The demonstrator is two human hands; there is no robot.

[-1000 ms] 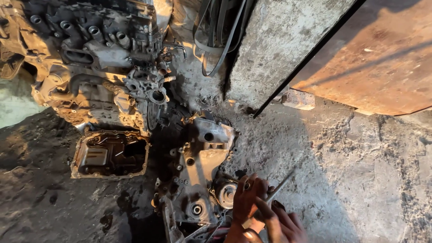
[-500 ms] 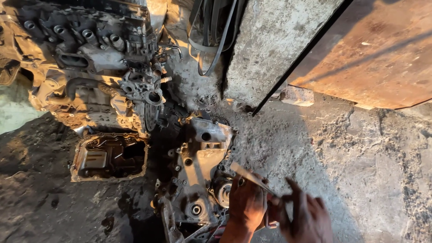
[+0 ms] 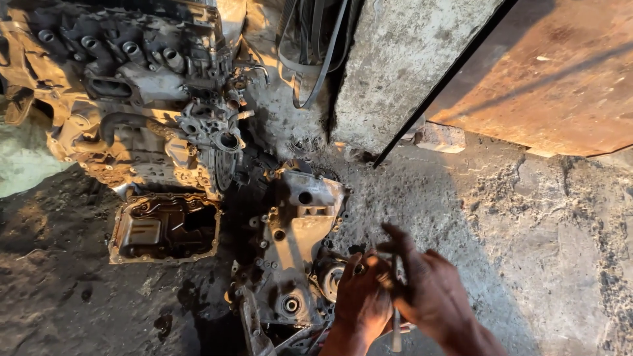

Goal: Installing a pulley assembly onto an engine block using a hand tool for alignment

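My left hand (image 3: 361, 298), a ring on one finger, and my right hand (image 3: 436, 296) meet at the bottom centre over a thin metal tool (image 3: 395, 326) that points straight down between them. Both hands grip it; my right hand's forefinger sticks out toward the upper left. The hands hover just right of a greasy cast-metal engine cover (image 3: 298, 244) that lies flat on the ground, next to its round pulley (image 3: 330, 280). Where the tool's upper end sits is hidden by my fingers.
A dirty engine block (image 3: 132, 99) lies at the upper left, with an open oil pan (image 3: 165, 229) on the oily ground below it. Rubber belts (image 3: 316, 46) hang by a concrete pillar (image 3: 402, 59). A rusty metal sheet (image 3: 554, 72) leans at the upper right above a small brick (image 3: 440, 137).
The hands shifted slightly right and came together. The tool, earlier slanted across my left hand, now hangs vertical between both hands. The view crept a little toward the engine.
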